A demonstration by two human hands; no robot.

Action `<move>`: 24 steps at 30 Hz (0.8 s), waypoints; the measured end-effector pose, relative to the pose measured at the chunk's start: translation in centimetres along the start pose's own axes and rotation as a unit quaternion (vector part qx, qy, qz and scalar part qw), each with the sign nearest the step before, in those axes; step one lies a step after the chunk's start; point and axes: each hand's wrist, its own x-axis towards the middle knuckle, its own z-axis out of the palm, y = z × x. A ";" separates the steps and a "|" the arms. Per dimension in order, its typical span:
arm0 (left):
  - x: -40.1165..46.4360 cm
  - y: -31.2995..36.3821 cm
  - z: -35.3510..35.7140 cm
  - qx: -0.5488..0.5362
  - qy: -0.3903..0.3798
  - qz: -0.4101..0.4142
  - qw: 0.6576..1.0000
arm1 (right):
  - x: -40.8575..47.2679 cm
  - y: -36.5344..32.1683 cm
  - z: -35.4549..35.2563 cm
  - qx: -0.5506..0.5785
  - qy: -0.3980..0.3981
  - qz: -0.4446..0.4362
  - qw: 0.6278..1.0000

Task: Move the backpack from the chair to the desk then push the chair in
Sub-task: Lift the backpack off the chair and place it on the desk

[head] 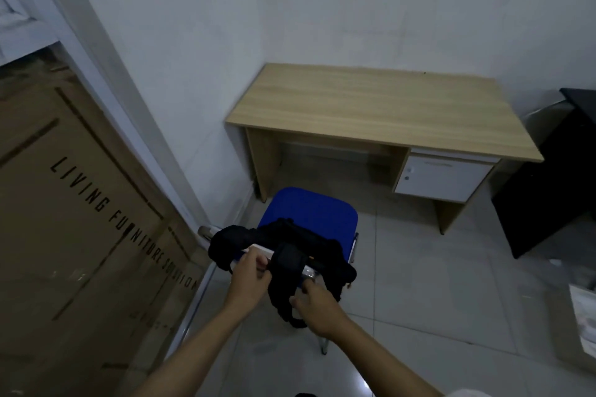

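Observation:
A black backpack (325,255) lies slumped over the back part of a blue-seated chair (314,208) with metal legs, in the lower middle of the view. Its straps drape across the chair's pale top rail. My left hand (250,277) grips the rail and strap on the left side. My right hand (317,308) is closed on a strap hanging at the right. Beyond the chair stands a light wooden desk (380,106) against the white wall, its top bare. The chair is pulled out from the desk.
A large cardboard box (74,209) printed with "LIVING FURNITURE" leans at the left. The desk has a white drawer unit (442,176) on its right side. A black cabinet (554,184) stands to the right. Papers (583,316) lie at the right edge on the tiled floor.

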 end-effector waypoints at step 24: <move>3.3 -0.6 -3.5 0.085 0.039 0.129 0.987 | 1.1 4.7 -5.5 0.064 0.211 0.094 0.971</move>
